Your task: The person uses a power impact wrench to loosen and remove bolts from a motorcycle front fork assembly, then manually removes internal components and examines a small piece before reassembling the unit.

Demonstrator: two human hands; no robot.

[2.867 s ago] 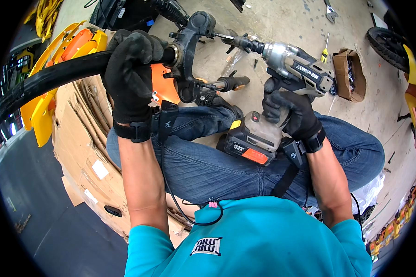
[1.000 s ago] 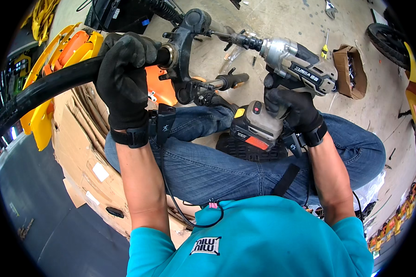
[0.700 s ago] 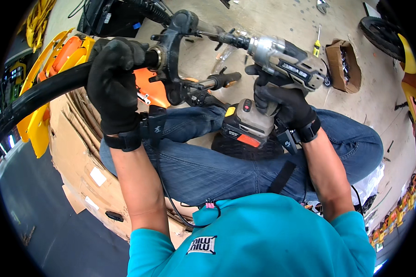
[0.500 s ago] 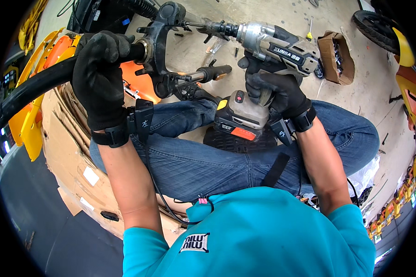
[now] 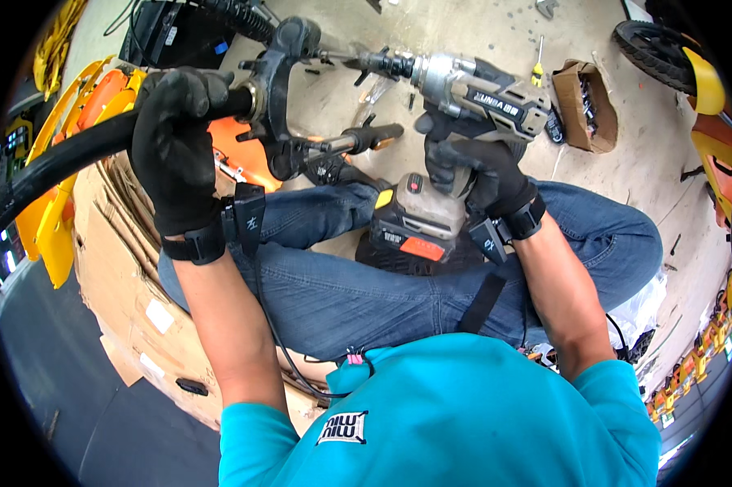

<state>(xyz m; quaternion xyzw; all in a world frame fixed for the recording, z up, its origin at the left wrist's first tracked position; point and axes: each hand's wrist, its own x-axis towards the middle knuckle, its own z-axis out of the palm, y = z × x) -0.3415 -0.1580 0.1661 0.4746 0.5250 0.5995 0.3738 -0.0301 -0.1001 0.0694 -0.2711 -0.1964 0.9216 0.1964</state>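
My left hand clenches the black tube at left; my right hand grips the power driver at right, best held axially aligned.

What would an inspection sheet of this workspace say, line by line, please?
Surface: pale floor; cardboard at left.
Things in hand: tube, its end at a bracket; power tool, its nose toward the bracket.
Clutter: screwdriver, carton of small parts, orange panel.
Hands: gloved; left hand closed on the tube, right hand closed on the power tool.
Cables: thin cable over the jeans.
Surroundings: wheel at upper right, yellow panels at left.
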